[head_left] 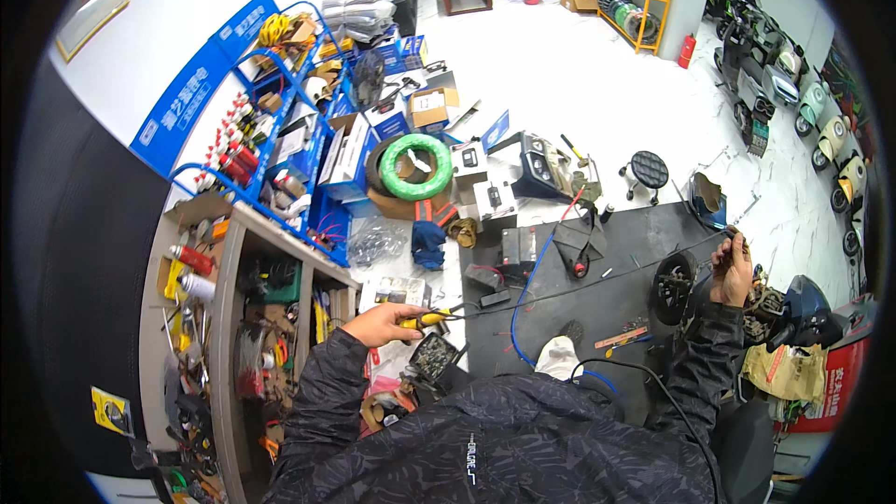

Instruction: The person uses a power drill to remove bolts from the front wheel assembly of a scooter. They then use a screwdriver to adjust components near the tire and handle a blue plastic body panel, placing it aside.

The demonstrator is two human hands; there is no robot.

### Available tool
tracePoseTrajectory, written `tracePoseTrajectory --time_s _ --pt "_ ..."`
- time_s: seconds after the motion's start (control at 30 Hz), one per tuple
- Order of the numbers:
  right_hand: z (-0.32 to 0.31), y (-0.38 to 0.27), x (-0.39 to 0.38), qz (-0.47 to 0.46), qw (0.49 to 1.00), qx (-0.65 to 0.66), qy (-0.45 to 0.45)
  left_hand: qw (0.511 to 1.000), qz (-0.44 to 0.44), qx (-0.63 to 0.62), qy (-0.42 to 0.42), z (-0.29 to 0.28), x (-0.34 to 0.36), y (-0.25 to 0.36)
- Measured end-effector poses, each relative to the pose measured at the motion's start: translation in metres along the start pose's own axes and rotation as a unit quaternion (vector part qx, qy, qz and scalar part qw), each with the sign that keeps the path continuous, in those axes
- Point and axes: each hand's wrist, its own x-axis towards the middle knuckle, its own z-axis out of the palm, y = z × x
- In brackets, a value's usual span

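Both my arms are spread wide, in dark patterned sleeves. My left hand (381, 324) is closed on a yellow-handled tool (427, 319) whose dark tip points right; its exact kind is too small to tell. Out to the right, my right hand (733, 271) is raised and pinches a thin black cable (616, 277). The cable stretches across between the two hands, above a dark mat (635, 233). Below it a blue cord (515, 317) curves over the mat toward my shoe (558, 357).
At left stand a tool cabinet (229, 289) and a blue rack (322, 131). A green-wrapped tyre (415, 167) lies on boxes ahead. A black wheel (672, 287) and vehicle parts (770, 313) are by my right arm. A round stool (651, 170) stands farther off; scooters (831, 140) line the right.
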Motion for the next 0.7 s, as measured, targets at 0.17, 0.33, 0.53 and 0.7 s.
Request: tracePoseTrajectory --time_s 0.17,0.33,0.53,0.7 --pt "-0.063 0.014 0.106 -0.022 0.999 0.035 0.003 0.964 0.025 -0.245 0.104 -0.014 0.105 0.059" --pt "-0.194 0.013 0.250 -0.076 0.974 0.060 0.207 0.996 -0.036 -0.075 -0.038 -0.023 0.194 0.152" --pt "-0.333 -0.026 0.348 -0.192 0.935 0.043 0.296 0.992 -0.018 0.125 0.027 -0.044 0.268 0.201" --pt "-0.387 -0.022 0.389 -0.150 0.909 0.059 0.384 0.995 -0.014 -0.097 -0.023 -0.082 0.297 0.240"
